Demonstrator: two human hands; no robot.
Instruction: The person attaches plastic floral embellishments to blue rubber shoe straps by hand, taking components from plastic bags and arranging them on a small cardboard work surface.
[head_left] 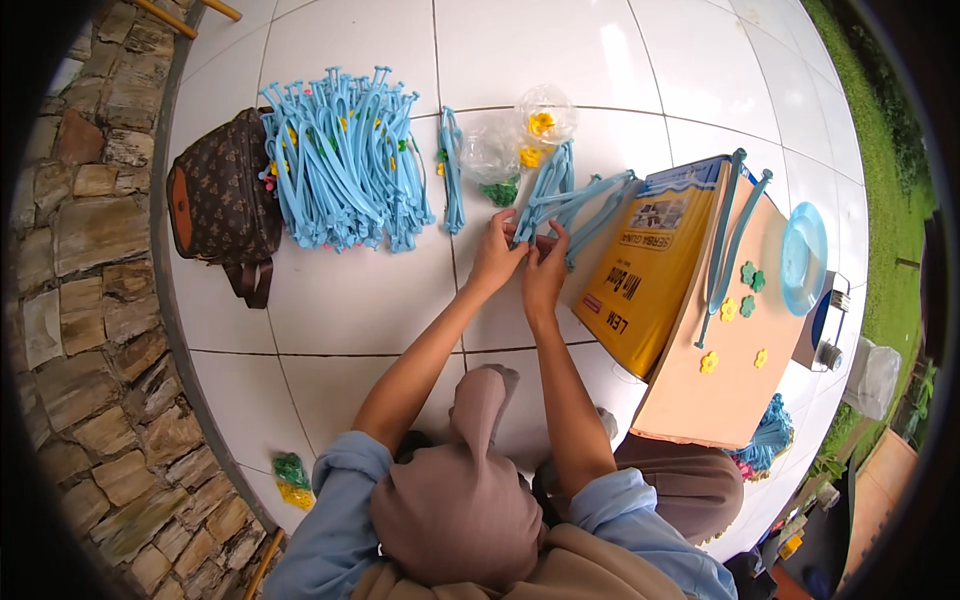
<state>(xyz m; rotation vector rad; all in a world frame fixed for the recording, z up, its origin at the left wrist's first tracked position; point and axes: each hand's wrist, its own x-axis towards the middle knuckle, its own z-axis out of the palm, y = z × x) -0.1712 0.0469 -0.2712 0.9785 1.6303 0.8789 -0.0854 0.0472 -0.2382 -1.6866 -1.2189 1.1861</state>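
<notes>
My left hand and my right hand come close together over the white tiles, fingers closed on the lower end of a light-blue plastic strip. What exactly lies between the fingertips is partly hidden. More blue strips fan out just beyond my right hand. A narrow blue bundle with green and yellow bits lies to the left. Past my hands are a transparent bag with yellow flower pieces and another transparent bag near green pieces.
A large pile of blue strips rests against a brown patterned bag. On the right, a yellow can-shaped box adjoins a peach board bearing flower pieces and two strips. A blue plate sits by its edge. Stone paving borders the left.
</notes>
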